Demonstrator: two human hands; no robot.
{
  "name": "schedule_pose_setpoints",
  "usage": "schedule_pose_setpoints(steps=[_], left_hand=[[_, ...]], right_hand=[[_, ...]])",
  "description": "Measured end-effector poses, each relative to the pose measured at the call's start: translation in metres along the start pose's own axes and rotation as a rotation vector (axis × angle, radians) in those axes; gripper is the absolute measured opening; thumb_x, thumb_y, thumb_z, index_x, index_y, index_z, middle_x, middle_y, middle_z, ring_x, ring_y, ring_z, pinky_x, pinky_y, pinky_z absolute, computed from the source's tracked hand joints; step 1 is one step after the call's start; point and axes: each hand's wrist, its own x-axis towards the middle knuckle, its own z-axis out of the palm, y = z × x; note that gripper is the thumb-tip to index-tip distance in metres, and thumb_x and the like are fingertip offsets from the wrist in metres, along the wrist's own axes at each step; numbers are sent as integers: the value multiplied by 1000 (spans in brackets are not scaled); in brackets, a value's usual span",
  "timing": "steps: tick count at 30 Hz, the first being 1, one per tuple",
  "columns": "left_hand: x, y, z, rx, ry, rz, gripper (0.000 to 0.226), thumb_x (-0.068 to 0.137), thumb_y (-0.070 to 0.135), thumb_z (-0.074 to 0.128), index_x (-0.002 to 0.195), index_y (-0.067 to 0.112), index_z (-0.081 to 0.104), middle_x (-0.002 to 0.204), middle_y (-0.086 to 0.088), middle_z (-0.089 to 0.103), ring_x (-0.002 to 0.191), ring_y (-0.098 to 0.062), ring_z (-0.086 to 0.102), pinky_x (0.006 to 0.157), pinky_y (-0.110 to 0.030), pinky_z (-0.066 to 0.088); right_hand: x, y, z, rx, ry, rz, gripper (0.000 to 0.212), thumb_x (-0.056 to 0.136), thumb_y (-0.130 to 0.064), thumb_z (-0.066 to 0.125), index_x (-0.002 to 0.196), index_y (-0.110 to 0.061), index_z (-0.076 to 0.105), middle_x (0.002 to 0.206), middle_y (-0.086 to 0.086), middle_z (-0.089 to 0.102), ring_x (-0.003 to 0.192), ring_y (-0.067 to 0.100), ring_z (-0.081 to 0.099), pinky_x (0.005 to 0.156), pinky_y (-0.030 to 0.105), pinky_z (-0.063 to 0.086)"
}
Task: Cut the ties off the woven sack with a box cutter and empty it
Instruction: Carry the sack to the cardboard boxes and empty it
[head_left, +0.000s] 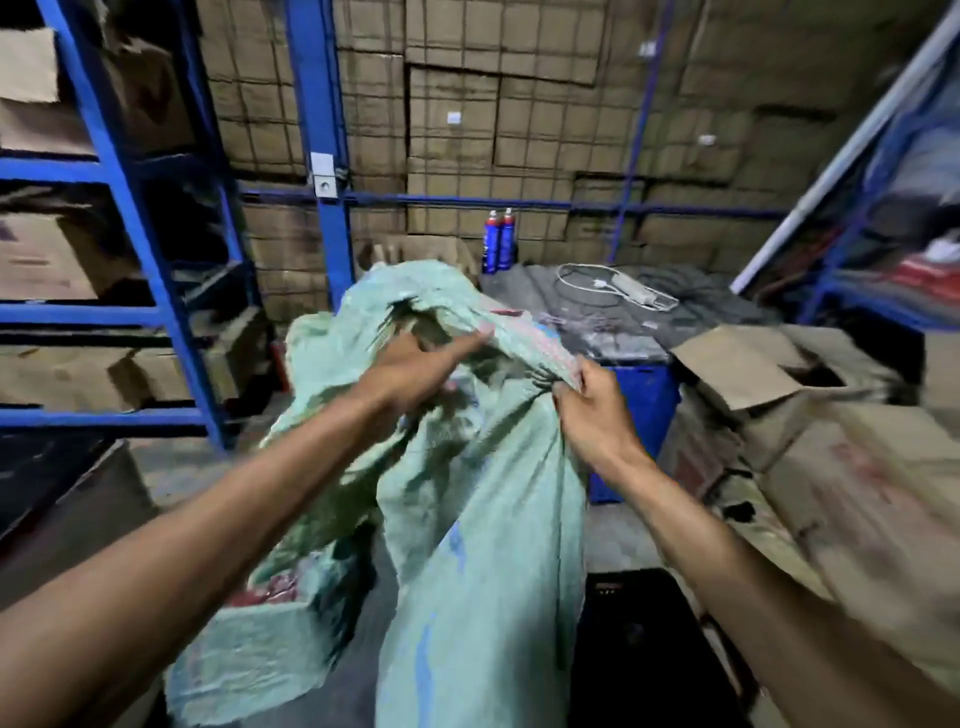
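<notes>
A pale green woven sack hangs upright in the middle of the view, its top bunched and its body trailing down past the bottom edge. My left hand reaches into the folds near the sack's top, fingers stretched against the fabric. My right hand is closed on a gathered edge of the sack at its upper right. No box cutter or ties show anywhere. The picture is blurred by motion.
Blue steel racking with cardboard boxes stands left and behind. A blue bin sits right of the sack, covered by a dark cloth carrying a white power strip. Two spray cans stand behind. Open cartons pile at right.
</notes>
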Motion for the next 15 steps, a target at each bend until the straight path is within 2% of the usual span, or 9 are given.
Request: schedule_pose_setpoints(steps=[1,3,5,6,8,10,11,13,15], left_hand=[[4,-2,13,-45,-165,-123,58,67,78,56,78,22,67,84,-8,73,78,-23,69,71,-28,51],[17,1,44,-238,-365,-201,53,80,69,50,64,21,66,59,-1,67,48,-12,62,49,-13,45],[39,9,73,-365,-300,-166,33,87,42,60,69,15,60,45,0,60,31,-7,50,36,-8,33],[50,12,84,-321,-223,-116,26,86,31,64,71,11,58,47,-8,58,30,-10,47,35,-10,31],[62,25,112,-202,-107,54,28,83,24,65,71,3,53,59,-27,52,44,-21,51,39,-21,35],[61,46,143,-148,-89,198,28,80,32,61,70,9,47,68,-24,51,67,-35,59,54,-44,49],[60,56,155,-142,-84,242,24,79,33,59,73,13,48,75,-21,55,73,-36,61,61,-48,51],[60,77,179,-188,-87,324,16,81,28,56,75,14,50,79,-16,58,74,-28,58,60,-40,46],[62,94,201,-260,-91,352,23,80,32,55,85,10,55,86,-18,62,77,-26,57,63,-41,47]], right_hand=[[2,-1,-1,-2,-52,-25,35,83,12,42,81,-20,57,78,-7,59,62,-11,52,61,13,42],[6,6,-5,-61,-95,-31,29,82,11,43,92,-9,62,85,-1,61,72,-1,53,66,22,42],[11,19,-23,-104,-35,-7,21,81,3,47,92,-1,63,84,4,60,78,10,51,67,29,41],[11,28,-35,-126,1,5,19,78,1,47,89,-3,62,80,4,59,76,12,49,65,30,40],[7,43,-63,-201,54,44,18,78,-2,49,89,-12,59,75,-3,58,73,10,50,64,30,41],[-4,55,-81,-252,79,106,14,82,-18,53,96,-17,57,88,-1,65,81,11,58,74,30,48],[-11,60,-86,-273,98,136,23,83,-28,53,102,-16,58,100,2,68,92,15,62,84,34,50],[-35,71,-97,-302,170,182,43,83,-40,51,118,-16,55,121,6,64,112,20,59,99,41,46],[-72,81,-112,-400,231,218,50,85,-48,43,124,-17,53,128,5,59,119,18,53,105,37,40]])
